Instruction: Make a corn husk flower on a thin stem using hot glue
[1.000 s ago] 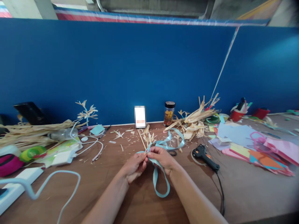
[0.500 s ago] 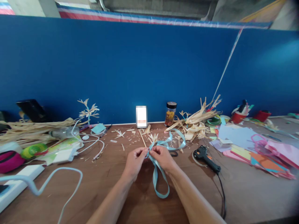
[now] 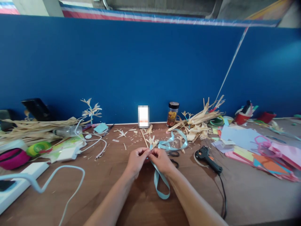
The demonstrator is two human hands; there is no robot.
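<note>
My left hand [image 3: 137, 161] and my right hand [image 3: 161, 160] meet fingertip to fingertip over the middle of the table. Both are closed in a pinch on a light blue ribbon [image 3: 162, 185], which hangs in a loop below my right hand. More of the ribbon curls on the table beyond. A flower of pale dried husk [image 3: 152, 142] sticks out just above the fingertips, its lower part wrapped in blue. The exact spot where the fingers grip is hidden. Behind the left fingertips a thin stick [image 3: 144, 138] lies pointing toward the wall.
A glue gun [image 3: 208, 159] with its cord lies to the right, near coloured paper [image 3: 242, 138]. Husks [image 3: 202, 122] and a lidded jar [image 3: 172, 114] stand at the back. On the left are a power strip [image 3: 33, 174], white cables and a husk-flower stem [image 3: 91, 110].
The ribbon near my right hand has shifted, its far curl now lying apart from the fingers. Both hands stay pinched together. The view has moved slightly.
</note>
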